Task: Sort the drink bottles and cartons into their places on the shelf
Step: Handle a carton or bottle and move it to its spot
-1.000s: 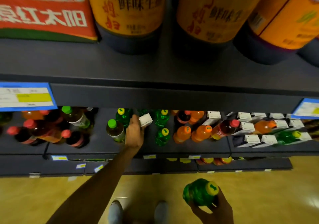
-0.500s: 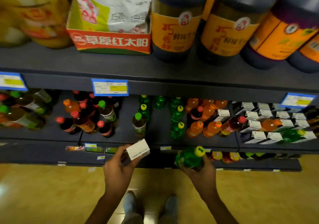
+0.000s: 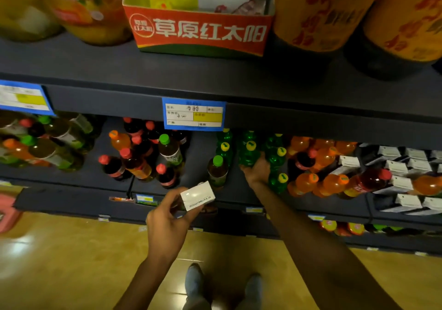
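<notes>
Hands both busy rn: left hand (image 3: 167, 223) gripping a small white carton (image 3: 197, 196) in front of the shelf (image 3: 95, 178) edge, right hand (image 3: 257, 171) wrapped round a green bottle (image 3: 248, 154) w/ the other green ones.

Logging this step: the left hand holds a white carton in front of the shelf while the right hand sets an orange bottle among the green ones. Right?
Not quite. The head view shows the right hand setting a green bottle, not an orange one. The left hand does hold the white carton.
</notes>
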Motion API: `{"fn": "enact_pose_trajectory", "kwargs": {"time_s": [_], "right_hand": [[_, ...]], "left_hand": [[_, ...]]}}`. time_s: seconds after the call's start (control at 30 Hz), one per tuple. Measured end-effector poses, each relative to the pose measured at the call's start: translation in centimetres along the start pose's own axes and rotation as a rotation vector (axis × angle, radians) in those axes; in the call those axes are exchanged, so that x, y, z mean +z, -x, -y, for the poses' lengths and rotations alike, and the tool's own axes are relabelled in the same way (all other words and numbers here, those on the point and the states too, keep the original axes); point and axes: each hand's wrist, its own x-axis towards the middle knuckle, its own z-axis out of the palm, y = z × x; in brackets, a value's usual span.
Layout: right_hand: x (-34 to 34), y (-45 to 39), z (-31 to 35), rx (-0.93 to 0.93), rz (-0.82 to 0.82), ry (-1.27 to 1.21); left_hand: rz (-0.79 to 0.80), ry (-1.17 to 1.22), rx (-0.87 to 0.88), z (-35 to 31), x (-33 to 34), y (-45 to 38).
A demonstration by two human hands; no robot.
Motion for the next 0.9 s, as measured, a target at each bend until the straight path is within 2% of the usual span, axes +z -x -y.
{"fn": "enact_pose_trajectory", "kwargs": {"time_s": [0.2,0.43,0.6,0.63,0.7,0.8,0.83,0.9], "right_hand": [[1.5,-2.5,-2.0,0.021,0.054,0.079],[2.1,-2.9,-1.8,0.079,0.085,-0.025],[-0.2,1.1,-0.5,0.085,0.111,-0.018],[-1.2,2.9,-0.2,0.05,0.159,-0.113],[-3.8,6.9,-0.1,-0.065,0.372,-0.342],[-7.5,12.2,-0.2,-0.207,0.701,-0.376],[-8.4,13.6,-0.2,-0.222,0.727,-0.375],[-10.0,15.5,0.0,-0.25,0.663,-0.389]], "left_hand": [[-0.007,0.064,-0.004,1.1,-0.4,-0.5],[0.019,0.059,-0.006,1.7,-0.6,-0.5],[0.066,0.054,0.017,0.0,-1.0,-0.6],[0.086,0.056,0.018,-0.5,-1.3,-0.7],[0.146,0.058,0.023,-1.8,-1.8,-0.8],[0.258,0.067,0.032,-4.0,-2.3,-0.9],[0.292,0.082,0.034,-4.8,-2.3,-0.8],[0.357,0.104,0.06,-6.4,-1.9,-0.4]]}}
